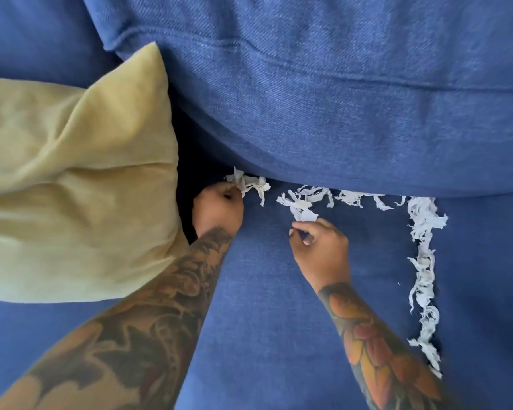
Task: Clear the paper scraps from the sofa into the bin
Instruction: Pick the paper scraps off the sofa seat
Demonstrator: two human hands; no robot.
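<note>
While the yellow-green throw pillow (71,179) is just sitting at the far left of the blue sofa seat (264,321), the left hand (218,210) is curling shut beside it, pinching a small clump of scraps (248,184) right at the crease under the back cushion (323,113). Next over, the right hand (319,244) is hovering half-closed with fingertips (296,230) touching the near end of the shredded paper strips (302,204), not clearly gripping anything yet. Those strips are running along the crease to the right, then turning down the seat in a long ragged line of shreds (424,276). No bin is showing anywhere. This stuff is looking super light, thin and floppy, so I'm guessing it'll tear or flutter off easily; bunching it into a wad and grabbing the thick tangled parts is probably working better than picking single strips.
</note>
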